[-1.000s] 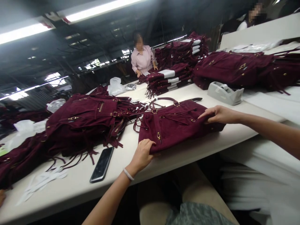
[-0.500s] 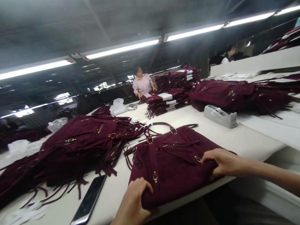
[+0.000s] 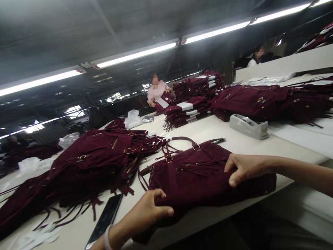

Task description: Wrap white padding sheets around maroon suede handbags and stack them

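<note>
A maroon handbag [image 3: 187,184] with brass buckles, a zip and looped handles lies on the white table in front of me, its handles pointing away. My left hand [image 3: 152,210] pinches the bag's near left part, thumb on top. My right hand [image 3: 243,168] grips the near right part, fingers over the fabric and thumb in front. Between the hands the near part of the bag is folded up, covering the lower buckles. The fingertips of both hands are partly hidden by the fabric.
Left lies a heap of similar maroon bags [image 3: 91,163], with a phone [image 3: 105,217] beside it. A grey tape dispenser [image 3: 248,126] stands behind my right hand. Further back are stacked maroon bags [image 3: 186,111] with white bands, more bags [image 3: 260,100] and a person [image 3: 157,92] handling one.
Both hands have raised the near edge of the handbag and folded it upward, hiding the buckles. The person at the back has lifted a banded maroon bag.
</note>
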Tool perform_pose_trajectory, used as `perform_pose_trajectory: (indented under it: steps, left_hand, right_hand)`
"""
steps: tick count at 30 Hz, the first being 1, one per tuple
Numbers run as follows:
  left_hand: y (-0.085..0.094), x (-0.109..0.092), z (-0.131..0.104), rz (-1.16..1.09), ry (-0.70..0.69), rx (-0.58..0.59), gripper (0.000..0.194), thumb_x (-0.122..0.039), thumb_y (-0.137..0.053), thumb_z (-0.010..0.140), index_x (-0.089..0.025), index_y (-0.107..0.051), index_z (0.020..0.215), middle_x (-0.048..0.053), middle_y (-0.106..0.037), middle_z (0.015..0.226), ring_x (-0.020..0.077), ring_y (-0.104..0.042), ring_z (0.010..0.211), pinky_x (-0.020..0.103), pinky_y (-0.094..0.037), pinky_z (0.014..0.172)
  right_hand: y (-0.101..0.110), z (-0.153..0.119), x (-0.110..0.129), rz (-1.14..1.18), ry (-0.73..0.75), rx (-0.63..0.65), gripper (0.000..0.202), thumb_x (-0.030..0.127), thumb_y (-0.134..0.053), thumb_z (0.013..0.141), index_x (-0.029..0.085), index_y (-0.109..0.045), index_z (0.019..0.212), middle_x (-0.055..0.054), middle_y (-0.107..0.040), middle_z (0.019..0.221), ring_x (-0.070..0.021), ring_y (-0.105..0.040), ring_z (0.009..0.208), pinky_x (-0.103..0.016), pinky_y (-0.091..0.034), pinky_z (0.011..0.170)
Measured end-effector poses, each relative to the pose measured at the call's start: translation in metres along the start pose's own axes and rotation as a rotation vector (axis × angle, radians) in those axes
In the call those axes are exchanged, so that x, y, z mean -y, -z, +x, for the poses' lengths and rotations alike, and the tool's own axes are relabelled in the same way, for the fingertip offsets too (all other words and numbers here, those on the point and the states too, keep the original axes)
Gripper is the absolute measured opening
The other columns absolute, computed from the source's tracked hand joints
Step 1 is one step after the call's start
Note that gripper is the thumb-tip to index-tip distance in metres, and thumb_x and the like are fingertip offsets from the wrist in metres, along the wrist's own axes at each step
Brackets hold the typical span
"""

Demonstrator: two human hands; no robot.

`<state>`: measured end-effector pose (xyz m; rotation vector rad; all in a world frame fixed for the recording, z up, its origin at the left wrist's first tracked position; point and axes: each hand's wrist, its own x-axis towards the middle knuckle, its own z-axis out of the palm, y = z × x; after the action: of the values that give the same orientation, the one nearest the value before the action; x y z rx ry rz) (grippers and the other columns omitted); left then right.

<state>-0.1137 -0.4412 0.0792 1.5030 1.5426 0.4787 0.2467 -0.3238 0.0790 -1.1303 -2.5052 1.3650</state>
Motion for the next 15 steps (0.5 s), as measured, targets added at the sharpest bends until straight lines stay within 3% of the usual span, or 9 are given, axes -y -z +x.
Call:
perform_pose_trajectory:
  steps: [4, 5, 8, 10, 13, 15]
  left_hand:
    - [0.014, -0.003, 0.017, -0.044, -0.035, -0.036, 0.041, -0.049, -0.073, 0.068, -0.014, -0.066, 0.089, 0.004, -0.066, 0.079, 0.0188, -0.059, 0.069, 0.029, -0.045, 0.065]
    - [0.014, -0.001, 0.023, 0.038, -0.07, -0.111, 0.035, -0.046, -0.07, 0.072, -0.016, -0.067, 0.089, 0.004, -0.067, 0.078, 0.0198, -0.06, 0.069, 0.03, -0.045, 0.065]
    - [0.009, 0.009, 0.044, 0.503, -0.231, -0.487, 0.021, -0.038, -0.064, 0.083, -0.021, -0.07, 0.093, 0.004, -0.069, 0.08, 0.0227, -0.062, 0.074, 0.031, -0.043, 0.068]
    - [0.004, 0.018, 0.056, 0.811, -0.351, -0.637, 0.02, -0.035, -0.06, 0.089, -0.024, -0.07, 0.102, 0.006, -0.071, 0.087, 0.0236, -0.063, 0.078, 0.033, -0.042, 0.071]
    - [0.004, 0.025, 0.064, 1.085, -0.482, -0.617, 0.021, -0.032, -0.055, 0.093, -0.021, -0.069, 0.105, 0.008, -0.068, 0.089, 0.024, -0.061, 0.081, 0.035, -0.043, 0.075]
    - [0.005, 0.021, 0.062, 1.152, -0.527, -0.568, 0.018, -0.029, -0.059, 0.091, -0.019, -0.068, 0.103, 0.009, -0.064, 0.092, 0.0254, -0.059, 0.088, 0.037, -0.044, 0.08]
  right_hand:
    - [-0.002, 0.016, 0.009, -0.077, -0.01, -0.181, 0.045, 0.061, -0.072, 0.064, 0.018, -0.06, 0.06, 0.004, -0.049, 0.052, -0.0107, -0.04, 0.05, -0.026, -0.026, 0.048]
    - [-0.002, 0.023, 0.008, -0.128, 0.005, -0.231, 0.042, 0.06, -0.071, 0.066, 0.019, -0.063, 0.064, 0.003, -0.054, 0.054, -0.0125, -0.045, 0.051, -0.026, -0.029, 0.049]
    - [-0.004, 0.045, -0.002, -0.337, 0.012, -0.402, 0.033, 0.055, -0.067, 0.072, 0.023, -0.072, 0.077, 0.0, -0.068, 0.069, -0.0198, -0.059, 0.064, -0.03, -0.041, 0.06]
    - [-0.008, 0.058, -0.013, -0.474, -0.012, -0.473, 0.032, 0.052, -0.064, 0.076, 0.026, -0.075, 0.09, -0.003, -0.074, 0.084, -0.0251, -0.066, 0.079, -0.033, -0.045, 0.07]
    - [-0.013, 0.07, -0.027, -0.564, -0.024, -0.443, 0.039, 0.05, -0.062, 0.08, 0.026, -0.074, 0.108, -0.006, -0.073, 0.107, -0.03, -0.066, 0.098, -0.036, -0.047, 0.082]
    - [-0.014, 0.074, -0.03, -0.601, 0.0, -0.408, 0.041, 0.049, -0.064, 0.08, 0.023, -0.073, 0.111, -0.008, -0.072, 0.112, -0.0315, -0.065, 0.103, -0.037, -0.047, 0.084]
